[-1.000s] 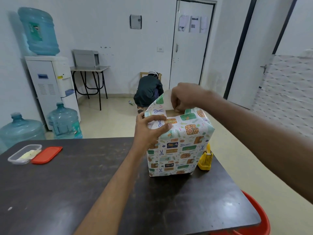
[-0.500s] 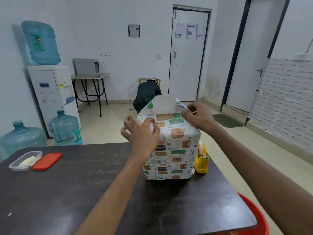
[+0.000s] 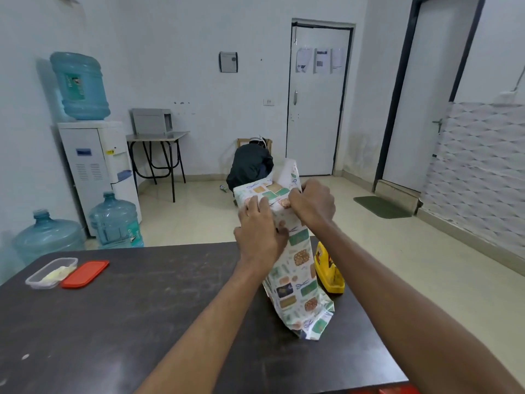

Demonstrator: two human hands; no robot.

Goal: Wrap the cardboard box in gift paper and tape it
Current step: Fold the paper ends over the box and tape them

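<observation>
The box wrapped in patterned gift paper [image 3: 298,280] stands tilted on one lower corner on the dark table [image 3: 142,322], turned so a narrow edge faces me. My left hand [image 3: 260,234] grips its near upper side, fingers laid over the top. My right hand [image 3: 312,203] pinches the paper flap at the top right, where a white underside of paper sticks up. The yellow tape dispenser [image 3: 328,271] sits right behind the box on the table.
A clear plastic container [image 3: 51,273] and its red lid [image 3: 85,273] lie at the table's far left. Water jugs [image 3: 115,220] and a dispenser stand by the left wall. A person in dark clothes [image 3: 251,163] crouches near the door.
The box has been turned and tipped onto a corner, closer to me. My right hand moved from the far flap to the top right edge; my left hand kept its hold on the top.
</observation>
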